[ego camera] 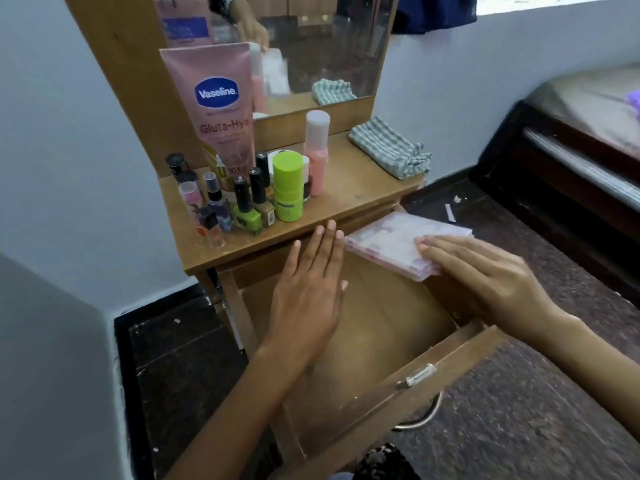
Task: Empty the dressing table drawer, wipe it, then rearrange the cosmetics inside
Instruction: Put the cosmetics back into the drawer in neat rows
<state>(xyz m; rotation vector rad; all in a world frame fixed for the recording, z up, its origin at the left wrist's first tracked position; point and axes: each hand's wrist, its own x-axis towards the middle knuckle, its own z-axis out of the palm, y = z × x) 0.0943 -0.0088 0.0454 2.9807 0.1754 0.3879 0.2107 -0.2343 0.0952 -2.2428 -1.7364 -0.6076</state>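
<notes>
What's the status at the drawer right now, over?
Left hand flat, open over drawer. Right hand flat on pink case at far right corner. Bottles on tabletop. Nothing blocking.

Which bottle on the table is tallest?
The pink Vaseline tube at the back, leaning on the mirror frame; it towers over the small nail polishes and the green stick.

Soft, even daylight from the window (557,3) beyond the right hand (485,271), faint shadows, slight motion blur there, wide-angle bending at the edges

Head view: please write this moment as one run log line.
drawer: open | right hand: on pink case | left hand: flat, empty
</notes>
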